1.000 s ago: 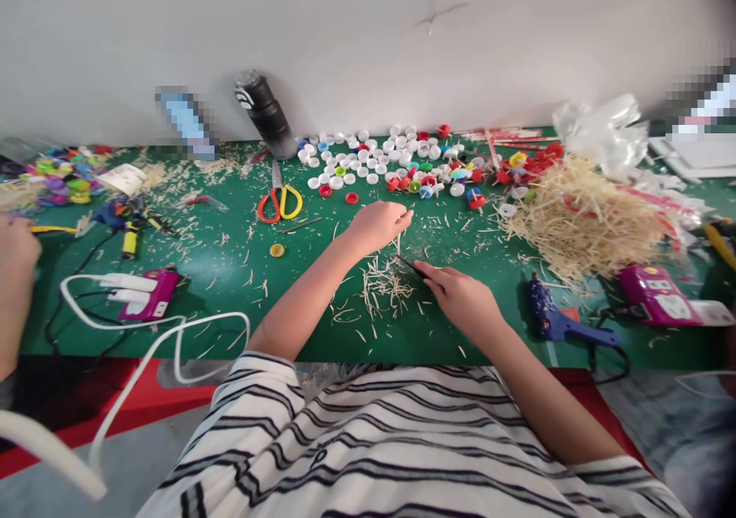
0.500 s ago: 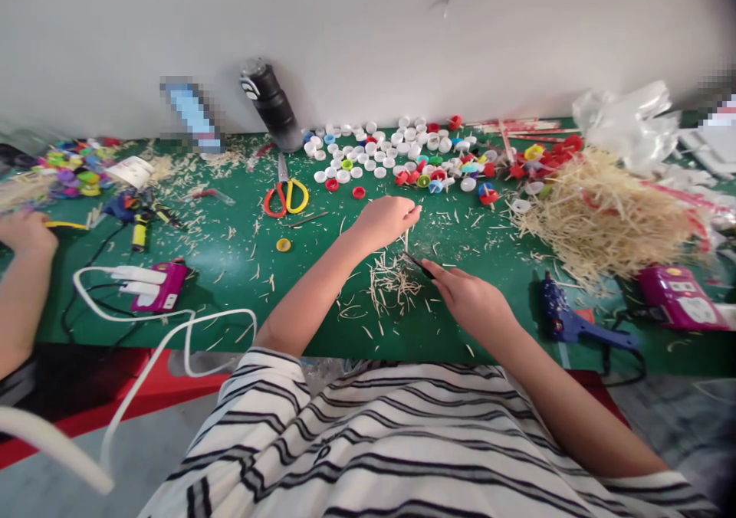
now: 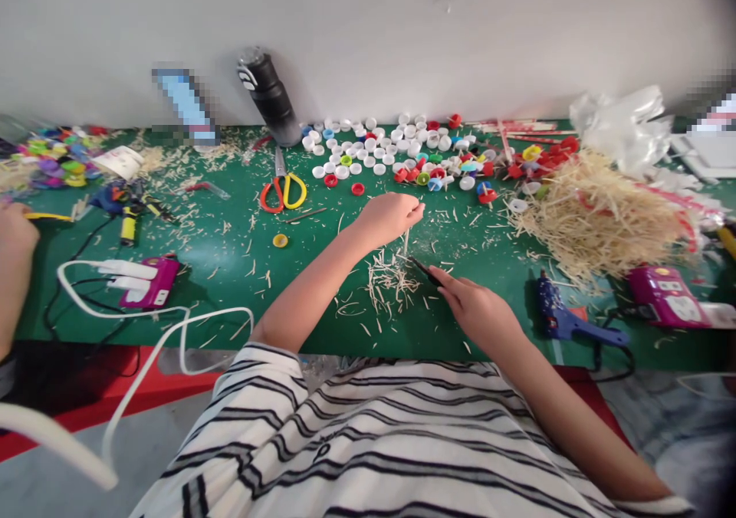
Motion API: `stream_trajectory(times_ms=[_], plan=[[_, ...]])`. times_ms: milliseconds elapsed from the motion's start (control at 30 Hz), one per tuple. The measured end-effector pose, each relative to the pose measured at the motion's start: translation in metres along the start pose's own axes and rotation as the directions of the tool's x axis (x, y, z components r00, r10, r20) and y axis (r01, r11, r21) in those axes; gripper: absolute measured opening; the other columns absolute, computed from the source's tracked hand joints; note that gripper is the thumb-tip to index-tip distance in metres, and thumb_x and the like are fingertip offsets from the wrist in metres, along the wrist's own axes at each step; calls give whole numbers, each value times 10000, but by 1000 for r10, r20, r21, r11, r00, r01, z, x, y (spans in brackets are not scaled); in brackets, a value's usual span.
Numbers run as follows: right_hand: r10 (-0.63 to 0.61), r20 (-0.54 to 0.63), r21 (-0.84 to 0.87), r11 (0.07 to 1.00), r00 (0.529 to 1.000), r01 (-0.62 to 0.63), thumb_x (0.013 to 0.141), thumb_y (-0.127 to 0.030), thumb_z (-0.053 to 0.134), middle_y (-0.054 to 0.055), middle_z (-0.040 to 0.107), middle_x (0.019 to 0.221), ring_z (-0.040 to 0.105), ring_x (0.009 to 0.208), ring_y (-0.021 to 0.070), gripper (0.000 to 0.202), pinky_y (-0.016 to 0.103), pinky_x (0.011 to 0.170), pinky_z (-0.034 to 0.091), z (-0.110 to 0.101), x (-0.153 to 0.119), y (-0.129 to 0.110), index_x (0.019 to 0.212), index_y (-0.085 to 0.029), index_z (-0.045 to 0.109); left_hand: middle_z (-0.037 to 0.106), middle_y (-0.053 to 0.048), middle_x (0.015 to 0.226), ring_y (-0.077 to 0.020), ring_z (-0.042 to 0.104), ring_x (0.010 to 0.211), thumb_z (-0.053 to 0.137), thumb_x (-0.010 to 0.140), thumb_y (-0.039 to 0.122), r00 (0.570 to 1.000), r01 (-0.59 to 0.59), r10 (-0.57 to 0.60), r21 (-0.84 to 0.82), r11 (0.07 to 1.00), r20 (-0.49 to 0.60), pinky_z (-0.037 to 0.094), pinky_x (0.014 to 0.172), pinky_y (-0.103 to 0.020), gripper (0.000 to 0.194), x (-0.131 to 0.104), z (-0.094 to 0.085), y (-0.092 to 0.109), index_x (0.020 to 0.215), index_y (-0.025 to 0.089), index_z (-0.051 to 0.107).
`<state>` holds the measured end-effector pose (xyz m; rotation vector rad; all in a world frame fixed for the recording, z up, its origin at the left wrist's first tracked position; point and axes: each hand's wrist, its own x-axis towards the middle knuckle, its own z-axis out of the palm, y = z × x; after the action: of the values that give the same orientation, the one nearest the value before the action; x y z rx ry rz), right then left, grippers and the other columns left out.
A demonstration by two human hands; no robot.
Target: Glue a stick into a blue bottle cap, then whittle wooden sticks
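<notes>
My left hand [image 3: 392,215] is closed, its fingertips pinching a thin pale wooden stick [image 3: 406,240] that points down toward the table. In my right hand [image 3: 480,303], fingers wrap round the dark handle of a slim tool that looks like a small knife [image 3: 426,271]. Its narrow tip reaches close to the stick's lower end; whether they touch I cannot tell. Beneath lies a loose heap of pale wood shavings [image 3: 392,282] on the green tabletop [image 3: 327,322].
Scissors [image 3: 283,194], a yellow cap [image 3: 280,240] and a black bottle [image 3: 270,100] stand left. Many bottle caps [image 3: 368,150] spread behind. At right are a stick pile [image 3: 615,211], blue glue gun [image 3: 578,322] and purple power adapter [image 3: 667,296]. Another person's hand [image 3: 16,234] shows far left.
My right hand has drawn the knife slightly back to the right and down, away from my left hand. My left hand keeps its pinch on the stick. The view has shifted slightly.
</notes>
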<state>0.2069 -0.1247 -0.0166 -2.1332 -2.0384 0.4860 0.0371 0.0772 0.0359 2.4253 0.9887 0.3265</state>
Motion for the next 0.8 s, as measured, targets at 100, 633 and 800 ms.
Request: stream_trajectory(times_ms=[100,633,800], plan=[[-3,-17,53,999,1000,4,1087,-352,376,74,781,1080,734,879,245,504,311,639,496,3,0,3,1549,-311,574,289,31,531,-116,252,483,412,1049,323,1000,13,-13,2,1000,23,208,596,-372,429,-2,-2,3,657,233,262],[-159,-185,-157,979,970,131,1104,-404,385,36,708,908,576,660,138,469,271,519,270,-25,23,2,1514,-398,612,290,33,586,-108,241,500,417,1053,374,990,2,14,-116,993,140,220,576,-367,418,-8,-13,6,695,228,259],[-155,-191,-196,974,969,117,1108,-419,378,24,702,916,586,704,146,457,271,519,240,-29,49,-3,1503,-453,606,298,32,590,-113,249,513,422,1048,361,993,-1,13,-99,995,119,219,585,-367,407,-6,-12,3,698,229,263]])
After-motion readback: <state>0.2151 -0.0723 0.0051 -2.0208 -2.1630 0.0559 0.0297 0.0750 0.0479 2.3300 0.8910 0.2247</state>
